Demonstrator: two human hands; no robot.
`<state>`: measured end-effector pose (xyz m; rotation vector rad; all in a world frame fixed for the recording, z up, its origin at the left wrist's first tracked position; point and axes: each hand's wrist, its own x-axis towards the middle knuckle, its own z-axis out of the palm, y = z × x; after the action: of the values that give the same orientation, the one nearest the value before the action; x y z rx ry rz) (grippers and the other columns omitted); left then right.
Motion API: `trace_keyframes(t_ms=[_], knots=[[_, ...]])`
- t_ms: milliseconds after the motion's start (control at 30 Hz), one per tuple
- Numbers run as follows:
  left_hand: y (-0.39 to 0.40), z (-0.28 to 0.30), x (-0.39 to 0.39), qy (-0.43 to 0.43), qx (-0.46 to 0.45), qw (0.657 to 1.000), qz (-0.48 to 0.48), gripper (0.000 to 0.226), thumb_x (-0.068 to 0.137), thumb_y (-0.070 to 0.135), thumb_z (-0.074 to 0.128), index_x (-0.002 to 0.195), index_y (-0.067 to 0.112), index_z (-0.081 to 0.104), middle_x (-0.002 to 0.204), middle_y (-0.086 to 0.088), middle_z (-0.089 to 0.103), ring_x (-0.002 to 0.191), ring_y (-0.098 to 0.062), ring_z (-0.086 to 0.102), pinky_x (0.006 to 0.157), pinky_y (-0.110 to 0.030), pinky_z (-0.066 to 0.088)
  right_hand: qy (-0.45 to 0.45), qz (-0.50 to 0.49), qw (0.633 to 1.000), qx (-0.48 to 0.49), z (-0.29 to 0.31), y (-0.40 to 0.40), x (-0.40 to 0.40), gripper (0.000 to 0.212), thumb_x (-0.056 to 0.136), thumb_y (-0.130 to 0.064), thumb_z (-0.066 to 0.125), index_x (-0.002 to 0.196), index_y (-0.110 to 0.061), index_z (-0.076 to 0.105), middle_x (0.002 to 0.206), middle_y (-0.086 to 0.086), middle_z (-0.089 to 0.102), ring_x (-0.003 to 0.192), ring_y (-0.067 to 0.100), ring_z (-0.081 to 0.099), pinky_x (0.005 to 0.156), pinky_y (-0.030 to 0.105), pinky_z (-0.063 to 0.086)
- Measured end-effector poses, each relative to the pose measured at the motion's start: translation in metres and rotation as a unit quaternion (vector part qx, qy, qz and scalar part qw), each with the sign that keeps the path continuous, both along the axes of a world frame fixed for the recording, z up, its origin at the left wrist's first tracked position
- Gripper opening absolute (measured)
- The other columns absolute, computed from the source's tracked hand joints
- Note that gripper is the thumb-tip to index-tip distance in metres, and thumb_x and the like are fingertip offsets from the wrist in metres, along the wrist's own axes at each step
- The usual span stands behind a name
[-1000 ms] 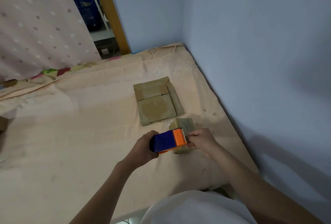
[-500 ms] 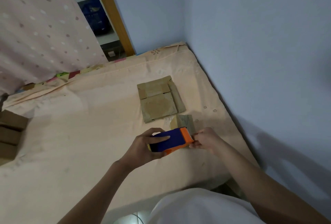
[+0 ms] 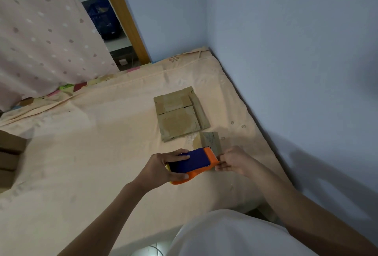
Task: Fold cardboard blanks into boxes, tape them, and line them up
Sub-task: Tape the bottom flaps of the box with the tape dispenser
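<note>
1. Peach bedsheet (image 3: 81, 153) in a blue-walled corner serves as our worktable; flat cardboard blanks (image 3: 180, 113) lie close ahead.
2. Our left hand (image 3: 161, 168) wraps around the tape dispenser (image 3: 193, 163), steadying it.
3. Our right hand (image 3: 235, 160) pinches at its orange cutter end, apparently drawing tape.
4. Just behind sits the small folded box (image 3: 210, 141), likely awaiting sealing.
5. Brown boxes (image 3: 10, 157) stack at the left edge.
</note>
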<state>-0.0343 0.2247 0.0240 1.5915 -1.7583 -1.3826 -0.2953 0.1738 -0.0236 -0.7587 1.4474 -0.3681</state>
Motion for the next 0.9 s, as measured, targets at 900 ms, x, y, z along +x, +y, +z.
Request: trace_keyframes(t_ms=[900], knots=[[-0.073,-0.003,0.027,-0.045,-0.025,0.985,-0.163,0.052,0.071,0.009,0.088,0.117,0.029,0.074,0.13,0.019,0.062,0.12,0.003,0.056,0.086,-0.018,0.055,0.174,-0.084,0.98,-0.053,-0.065,-0.016,-0.027,0.016,0.085,-0.005,0.077,0.069,-0.003,0.073,0.071,0.014,0.074,0.069,0.025,0.074,0.078,0.042,0.062]])
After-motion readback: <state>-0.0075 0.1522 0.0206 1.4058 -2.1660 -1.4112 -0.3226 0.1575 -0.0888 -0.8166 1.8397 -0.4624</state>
